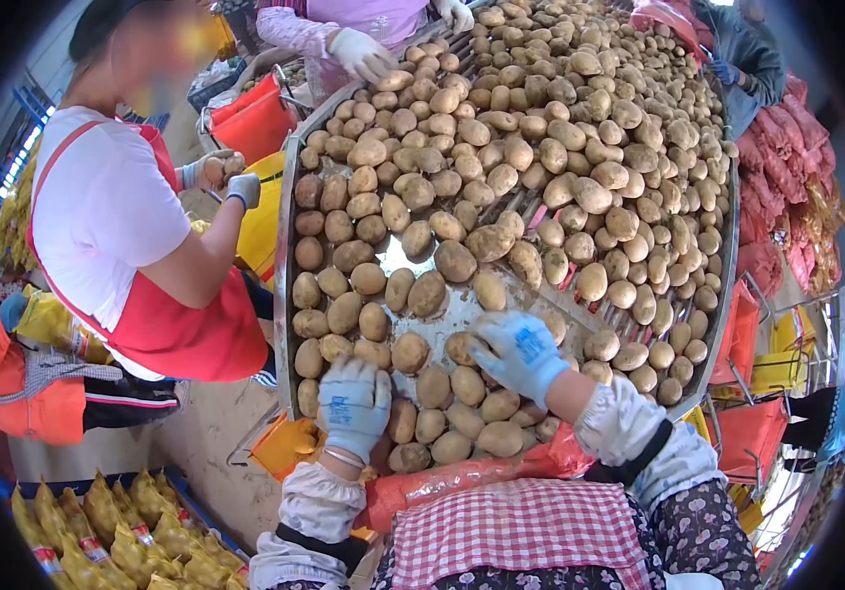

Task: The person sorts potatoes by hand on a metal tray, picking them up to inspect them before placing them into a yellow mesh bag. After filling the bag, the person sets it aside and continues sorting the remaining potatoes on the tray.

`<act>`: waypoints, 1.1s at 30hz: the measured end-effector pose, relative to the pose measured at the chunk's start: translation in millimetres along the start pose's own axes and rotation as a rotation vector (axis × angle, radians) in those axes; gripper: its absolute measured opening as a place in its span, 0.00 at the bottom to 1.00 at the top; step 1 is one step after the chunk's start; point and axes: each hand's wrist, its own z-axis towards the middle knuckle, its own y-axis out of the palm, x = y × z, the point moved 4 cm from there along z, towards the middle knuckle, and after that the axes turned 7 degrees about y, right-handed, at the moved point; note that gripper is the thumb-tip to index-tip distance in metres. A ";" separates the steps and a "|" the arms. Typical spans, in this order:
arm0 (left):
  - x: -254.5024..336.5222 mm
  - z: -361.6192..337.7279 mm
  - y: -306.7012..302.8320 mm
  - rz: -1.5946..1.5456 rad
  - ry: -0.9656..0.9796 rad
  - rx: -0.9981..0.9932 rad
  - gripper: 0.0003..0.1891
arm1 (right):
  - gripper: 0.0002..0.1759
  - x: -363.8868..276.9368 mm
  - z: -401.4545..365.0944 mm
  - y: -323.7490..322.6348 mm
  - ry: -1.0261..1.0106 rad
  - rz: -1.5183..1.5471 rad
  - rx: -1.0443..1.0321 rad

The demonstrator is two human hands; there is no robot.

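My left hand, in a white and blue work glove, rests with its fingers stretched out over the near left edge of the sorting table. Potatoes lie around and against it. Also gloved, my right hand reaches in over the near middle of the table, fingers spread and pointing left. Its fingertips touch or nearly touch a potato; I see no firm grip. Between my hands sits a group of loose brown potatoes. The palm sides of both hands are hidden.
A large heap of potatoes covers the far part of the table. Co-workers stand at the left, the far side and the far right. Red plastic lines the near edge. Filled yellow net bags stand lower left; red sacks are stacked right.
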 end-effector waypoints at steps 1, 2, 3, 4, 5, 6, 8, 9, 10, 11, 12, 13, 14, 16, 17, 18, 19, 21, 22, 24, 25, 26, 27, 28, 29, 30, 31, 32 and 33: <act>14.2 10.3 -18.4 0.053 -0.047 0.213 0.31 | 0.19 -9.6 18.4 -6.7 -0.071 -0.019 0.114; 16.0 21.1 -10.8 0.052 -0.044 0.208 0.31 | 0.20 -21.1 34.9 -11.5 -0.140 -0.036 0.227; 14.2 31.1 0.3 0.118 -0.036 0.196 0.34 | 0.20 -24.4 50.8 -4.4 -0.136 -0.033 0.226; 15.0 40.1 1.5 0.185 -0.027 0.187 0.37 | 0.23 -22.3 68.6 12.5 -0.081 -0.144 0.093; 12.2 43.7 4.2 0.131 -0.066 0.054 0.41 | 0.27 -17.9 82.9 25.4 -0.028 -0.255 -0.040; 7.8 51.7 6.3 0.131 -0.063 0.057 0.41 | 0.27 -17.2 93.8 26.5 -0.027 -0.258 -0.036; -3.1 58.9 11.4 0.158 -0.037 0.122 0.41 | 0.32 -7.9 101.7 41.0 0.133 -0.272 -0.320; -6.1 59.4 6.2 0.160 -0.013 0.136 0.39 | 0.35 -6.8 103.7 40.2 0.144 -0.247 -0.389; -8.1 58.7 2.9 0.158 -0.015 0.136 0.39 | 0.35 -6.0 100.2 37.4 0.143 -0.248 -0.392; -8.5 58.4 -0.5 0.174 -0.004 0.139 0.38 | 0.35 -1.9 92.0 31.6 0.248 -0.005 -0.388; -8.5 58.2 -1.7 0.189 0.010 0.140 0.37 | 0.35 5.0 80.8 27.7 0.353 0.238 -0.380; -5.2 58.8 -3.0 0.213 0.026 0.201 0.35 | 0.36 10.6 70.0 38.5 0.312 0.873 -0.448; 4.2 58.1 -0.7 0.202 0.038 0.204 0.35 | 0.36 22.5 57.7 46.1 0.323 0.866 -0.438; 53.4 57.9 -15.1 -0.197 -0.003 0.104 0.35 | 0.43 9.1 36.5 17.9 0.377 1.831 -0.447; 88.2 53.8 -12.2 -0.129 0.172 -0.071 0.35 | 0.47 18.0 28.4 17.0 0.476 2.073 -0.474; 115.6 44.3 -4.5 -0.053 0.344 -0.240 0.34 | 0.47 24.6 23.2 16.5 0.477 2.074 -0.448; 126.3 40.3 -3.3 -0.070 0.493 0.090 0.29 | 0.47 26.5 17.2 16.7 0.439 2.204 -0.503; 112.0 48.4 -5.4 -0.040 0.370 0.025 0.28 | 0.46 17.9 2.1 0.7 0.312 2.472 -0.604; 99.3 50.6 -12.9 -0.006 0.234 -0.039 0.28 | 0.46 15.3 -7.3 -5.4 0.309 2.481 -0.583; 56.0 49.1 -18.7 0.348 0.160 0.106 0.26 | 0.47 12.7 -20.3 -19.3 0.210 2.551 -0.554; 26.2 45.5 -14.5 0.411 0.120 0.211 0.24 | 0.47 17.5 -26.0 -17.1 0.253 2.559 -0.551; 8.7 42.4 -12.4 0.472 0.083 0.318 0.22 | 0.47 22.1 -31.2 -14.4 0.236 2.559 -0.534; 18.6 45.5 -16.2 0.472 0.102 0.326 0.22 | 0.48 30.1 -35.9 -7.1 0.368 2.467 -0.454; 37.7 43.1 -22.6 0.300 0.136 0.334 0.23 | 0.49 29.7 -42.5 -6.2 0.505 2.374 -0.375; 58.4 36.7 -29.4 0.127 0.162 0.334 0.23 | 0.50 23.2 -48.6 -11.1 0.494 2.428 -0.344; 97.6 42.7 -38.6 0.003 0.250 -0.045 0.28 | 0.50 22.2 -51.7 -11.6 0.487 2.427 -0.338; 135.7 42.0 -41.3 -0.120 0.330 -0.427 0.33 | 0.49 22.1 -55.1 -10.4 0.469 2.441 -0.304; 143.8 15.7 -12.5 -0.054 0.565 -0.133 0.37 | 0.48 23.3 -58.8 -8.3 0.452 2.451 -0.271; 133.7 8.8 12.0 -0.034 0.572 -0.093 0.37 | 0.43 27.7 -61.5 -4.1 0.094 2.570 -0.376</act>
